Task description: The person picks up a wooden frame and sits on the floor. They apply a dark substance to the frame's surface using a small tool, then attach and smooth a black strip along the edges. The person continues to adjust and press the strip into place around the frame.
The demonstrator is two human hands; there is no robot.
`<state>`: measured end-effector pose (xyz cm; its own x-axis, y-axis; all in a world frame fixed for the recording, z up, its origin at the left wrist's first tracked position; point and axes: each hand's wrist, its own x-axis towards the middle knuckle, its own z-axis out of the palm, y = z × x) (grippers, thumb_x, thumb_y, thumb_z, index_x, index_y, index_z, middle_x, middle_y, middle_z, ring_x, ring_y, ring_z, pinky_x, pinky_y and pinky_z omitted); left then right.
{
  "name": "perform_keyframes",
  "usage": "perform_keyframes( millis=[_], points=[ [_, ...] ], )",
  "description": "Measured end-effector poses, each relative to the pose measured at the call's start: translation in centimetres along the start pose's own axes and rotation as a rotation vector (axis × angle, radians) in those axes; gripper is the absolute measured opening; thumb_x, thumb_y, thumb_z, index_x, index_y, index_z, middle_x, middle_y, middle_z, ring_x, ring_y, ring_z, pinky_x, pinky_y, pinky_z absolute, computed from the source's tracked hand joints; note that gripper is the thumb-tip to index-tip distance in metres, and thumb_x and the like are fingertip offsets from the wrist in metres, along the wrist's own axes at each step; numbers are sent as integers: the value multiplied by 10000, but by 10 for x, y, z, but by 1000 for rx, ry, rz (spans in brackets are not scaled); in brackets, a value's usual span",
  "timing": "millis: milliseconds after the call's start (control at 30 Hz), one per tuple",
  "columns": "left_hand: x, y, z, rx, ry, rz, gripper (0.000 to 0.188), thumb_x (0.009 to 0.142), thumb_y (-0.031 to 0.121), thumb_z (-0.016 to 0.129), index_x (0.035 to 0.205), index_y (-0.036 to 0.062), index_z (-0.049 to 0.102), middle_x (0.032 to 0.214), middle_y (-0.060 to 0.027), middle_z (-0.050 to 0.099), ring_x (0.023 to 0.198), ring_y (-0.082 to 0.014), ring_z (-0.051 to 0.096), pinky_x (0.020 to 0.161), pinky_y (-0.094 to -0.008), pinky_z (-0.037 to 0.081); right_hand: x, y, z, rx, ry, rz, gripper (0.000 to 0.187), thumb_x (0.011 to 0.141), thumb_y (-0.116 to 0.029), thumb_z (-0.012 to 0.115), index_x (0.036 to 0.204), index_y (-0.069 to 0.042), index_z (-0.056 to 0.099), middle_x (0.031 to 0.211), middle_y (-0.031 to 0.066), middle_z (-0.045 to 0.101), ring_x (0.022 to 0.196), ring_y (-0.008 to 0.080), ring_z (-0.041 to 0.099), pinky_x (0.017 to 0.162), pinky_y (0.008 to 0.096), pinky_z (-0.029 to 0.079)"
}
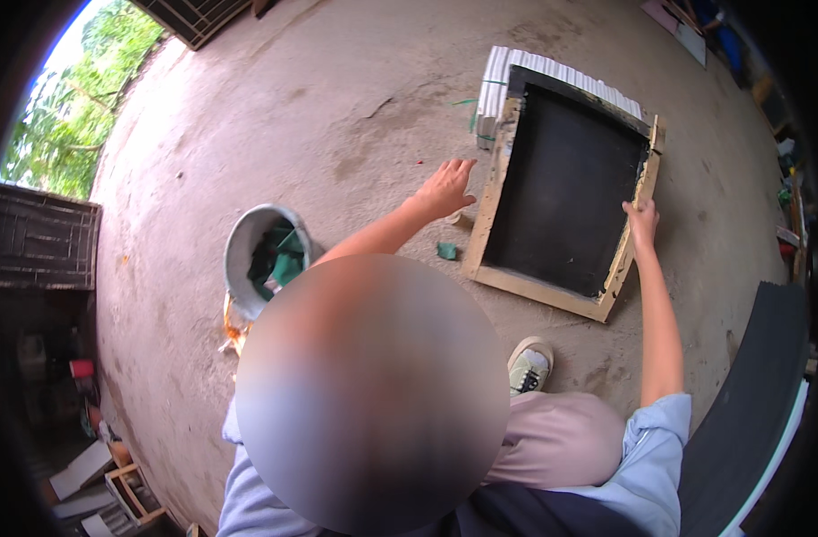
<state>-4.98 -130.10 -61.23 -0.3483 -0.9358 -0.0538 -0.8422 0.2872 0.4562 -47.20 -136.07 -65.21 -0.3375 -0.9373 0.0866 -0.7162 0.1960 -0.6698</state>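
The rectangular tan wooden frame with a black inner panel (565, 183) is over the grey concrete floor (248, 134), nearer the floor's right edge than its left; whether it lies flat on the floor I cannot tell. In view its far end overlaps a low stack of white strips (491, 112); I cannot tell whether the two touch. Toward the floor's left edge, a round grey bucket (244, 246) holds dark green pieces (286, 255). The right hand (641, 219) grasps the frame's right rail partway along, fingers curled onto the wood. The left hand (443, 188) is released, its fingers extended, near the left rail but apart from it. A pale green shoe (529, 367) is on the floor near the frame's near edge. Just beside the left rail lie a small tan piece (462, 220), partly hidden, and a small green scrap (446, 251).
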Motion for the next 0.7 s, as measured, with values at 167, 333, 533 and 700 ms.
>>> perform_keyframes(
  millis=[167,333,533,700],
  points=[
    [-75,-17,-58,256,-239,99,499,782,215,686,1220,79,491,1183,-135,510,1170,-291,459,973,-398,419,-26,-129,1,-10,-347,-558,345,779,-107,648,1113,-70,567,1054,120,533,859,220,624,778,305,488],
    [-121,-48,-30,305,-256,125,429,765,195,687,1158,101,545,1093,-98,551,1090,-273,504,918,-391,445,-106,-194,29,-306,-633,-993,297,765,-100,606,1058,-62,574,1060,147,578,967,306,586,817,398,487],
    [-165,-56,62,212,-141,68,327,764,210,666,1061,103,583,1008,-81,563,1030,-260,533,856,-387,461,-242,-104,129,-508,-1137,-888,453,731,-357,712,1007,-25,573,991,162,602,952,323,594,783,432,505],
    [-222,-60,101,78,-19,-251,288,763,224,673,998,107,553,980,-71,555,986,-266,537,826,-395,464,-330,-50,145,-537,-1136,-873,488,684,-270,749,1051,-22,544,1099,170,532,1020,320,569,793,439,509]
  ],
)
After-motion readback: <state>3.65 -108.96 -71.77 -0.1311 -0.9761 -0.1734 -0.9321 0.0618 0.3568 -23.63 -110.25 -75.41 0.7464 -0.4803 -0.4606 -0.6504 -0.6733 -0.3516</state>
